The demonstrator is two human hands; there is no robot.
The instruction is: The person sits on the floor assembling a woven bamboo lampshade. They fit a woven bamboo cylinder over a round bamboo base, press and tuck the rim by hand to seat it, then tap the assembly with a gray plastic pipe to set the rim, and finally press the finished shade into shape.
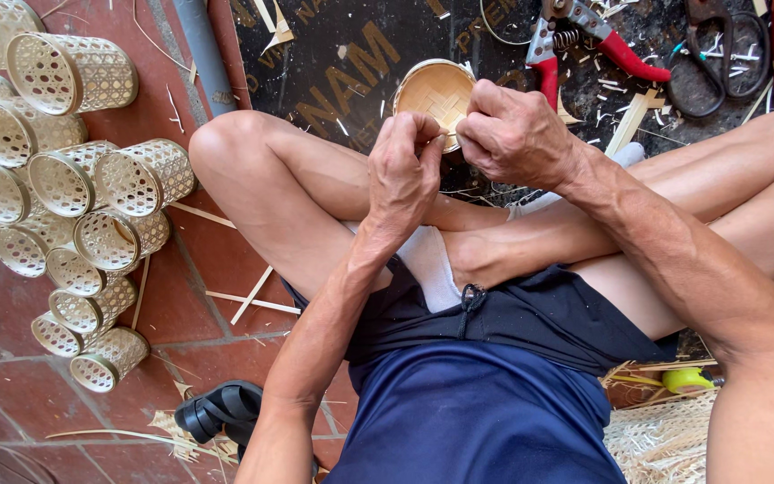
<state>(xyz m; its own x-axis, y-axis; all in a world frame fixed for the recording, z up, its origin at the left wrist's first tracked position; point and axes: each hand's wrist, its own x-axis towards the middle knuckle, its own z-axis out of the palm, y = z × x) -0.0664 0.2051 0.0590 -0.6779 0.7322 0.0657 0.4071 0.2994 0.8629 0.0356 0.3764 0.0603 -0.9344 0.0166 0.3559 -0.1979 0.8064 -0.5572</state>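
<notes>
A small round woven bamboo basket is held above my crossed legs, its open inside facing me. My left hand grips its near rim from below, fingers curled. My right hand is closed on the rim's right side, thumb and forefinger pinching a thin bamboo strip at the edge. The two hands almost touch. The lower part of the basket is hidden behind my fingers.
Several finished woven cylinders lie piled on the red tile floor at the left. Red-handled pruners and dark scissors rest on a dark mat ahead. Bamboo slivers are scattered around; a black sandal lies at bottom left.
</notes>
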